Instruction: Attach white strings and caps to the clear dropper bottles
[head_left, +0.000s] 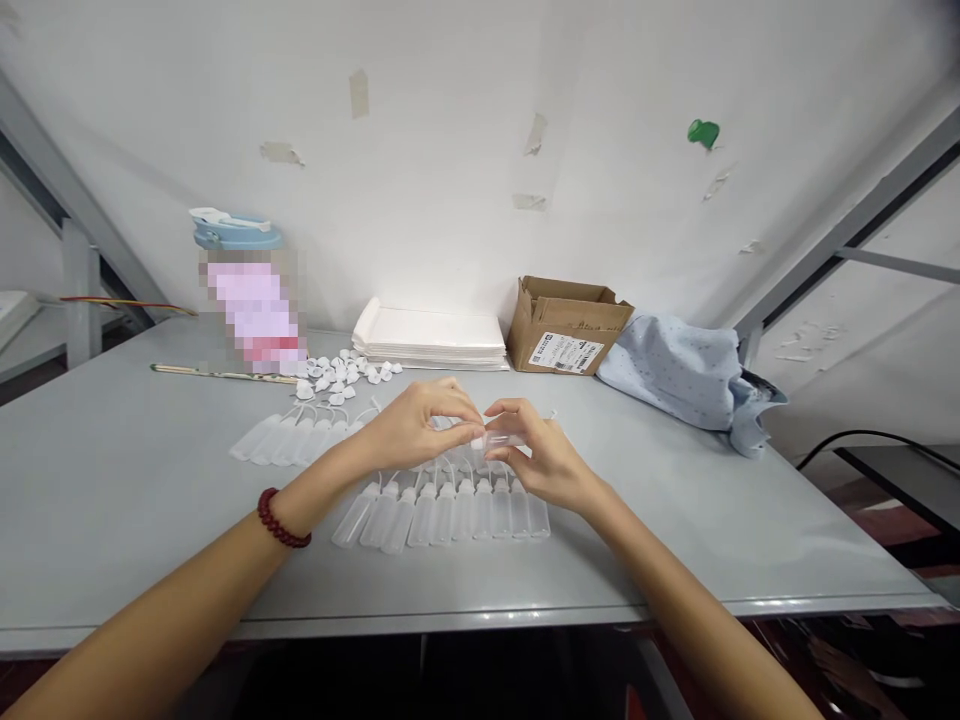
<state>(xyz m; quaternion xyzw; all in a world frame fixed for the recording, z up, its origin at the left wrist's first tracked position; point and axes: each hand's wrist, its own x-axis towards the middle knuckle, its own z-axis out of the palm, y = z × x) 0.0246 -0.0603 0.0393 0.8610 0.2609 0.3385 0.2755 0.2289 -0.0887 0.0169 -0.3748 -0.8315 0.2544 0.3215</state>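
Both hands meet above the middle of the grey table [120, 480]. My right hand [540, 455] grips a small clear plastic bottle [504, 432] lying sideways. My left hand [420, 425], with a red bead bracelet on its wrist, pinches the bottle's cap end with its fingertips. Just below the hands lies a row of several clear squeeze bottles [450, 512] side by side. A second row of bottles [289, 438] lies further left. Behind it is a scatter of small white caps [341, 372].
At the back stand a pink water jug with a blue lid [244, 290], a stack of white sheets [431, 335], an open cardboard box [566, 325] and a pale blue cloth bundle [682, 375]. A thin stick [217, 374] lies at back left. A black cable [862, 440] hangs off the right.
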